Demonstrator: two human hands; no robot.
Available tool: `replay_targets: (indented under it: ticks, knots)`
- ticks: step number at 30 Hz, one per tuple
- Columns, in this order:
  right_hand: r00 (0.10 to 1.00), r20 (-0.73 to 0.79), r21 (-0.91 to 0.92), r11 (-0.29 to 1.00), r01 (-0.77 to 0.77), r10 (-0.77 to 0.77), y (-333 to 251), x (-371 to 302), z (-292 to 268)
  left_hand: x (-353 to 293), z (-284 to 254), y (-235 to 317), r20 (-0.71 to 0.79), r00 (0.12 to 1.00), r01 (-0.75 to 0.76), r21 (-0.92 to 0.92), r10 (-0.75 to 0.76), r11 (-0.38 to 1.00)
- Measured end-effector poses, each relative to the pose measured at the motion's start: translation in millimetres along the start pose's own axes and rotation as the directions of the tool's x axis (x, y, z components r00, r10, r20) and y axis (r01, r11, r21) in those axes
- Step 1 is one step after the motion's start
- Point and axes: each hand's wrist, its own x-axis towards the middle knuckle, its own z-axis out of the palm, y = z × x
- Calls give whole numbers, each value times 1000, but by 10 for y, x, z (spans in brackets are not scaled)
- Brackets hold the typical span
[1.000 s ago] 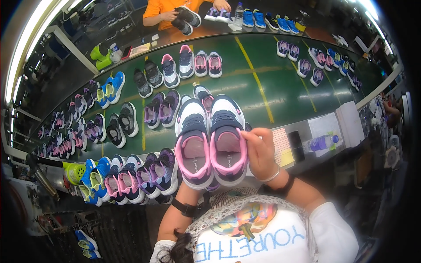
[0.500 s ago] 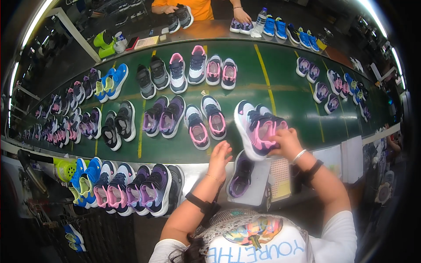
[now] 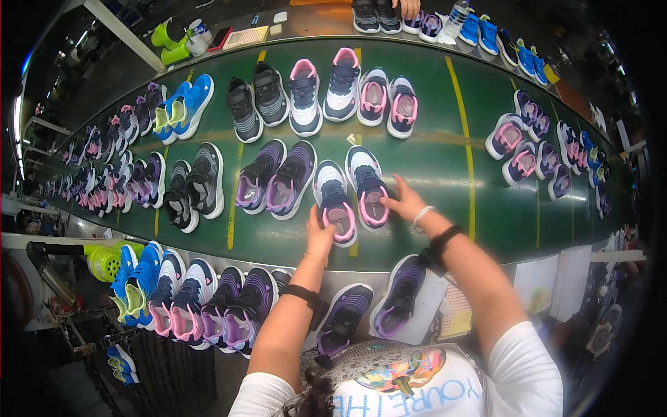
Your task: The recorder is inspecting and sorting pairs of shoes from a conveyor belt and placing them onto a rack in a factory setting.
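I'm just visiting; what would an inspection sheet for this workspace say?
Surface: glossy green worktop with yellow stripes.
Things handled: two navy-and-white sneakers with pink linings, side by side.
Clutter: clear plastic bottle on the far grey ledge; yellow-and-white paper sheet on the near side.
Left hand: at the left sneaker, by its opening; grip unclear.
Right hand: fingers spread, thumb at the right sneaker, by its collar.
Cables: nothing seen for certain; the picture's margins are dark.
Surroundings: rows of multicoloured sneakers to the left; a co-worker's hand beyond the worktop.

Brightly lit green worktop [image 3: 410,160], pale glare, dim surroundings, black corners, fisheye-bent edges
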Motion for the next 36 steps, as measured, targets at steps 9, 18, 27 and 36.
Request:
replay_targets:
  ticks: [9,18,27,36]
  knots:
    - [981,186,932,305,-196,62,-30,-504,77,-450,-267,391,319,941,299,-619,-115,726]
    - [975,202,979,44,-198,-98,-419,-1612,-57,-1308,-264,834,576,812,454,-725,94,518]
    - [929,141,988,101,-113,-343,-537,-2590,-185,-1966,-507,1113,684,632,385,-685,365,618]
    - [970,108,990,113,-85,-218,-374,-2603,-203,-1888,-624,835,677,710,450,-649,195,614]
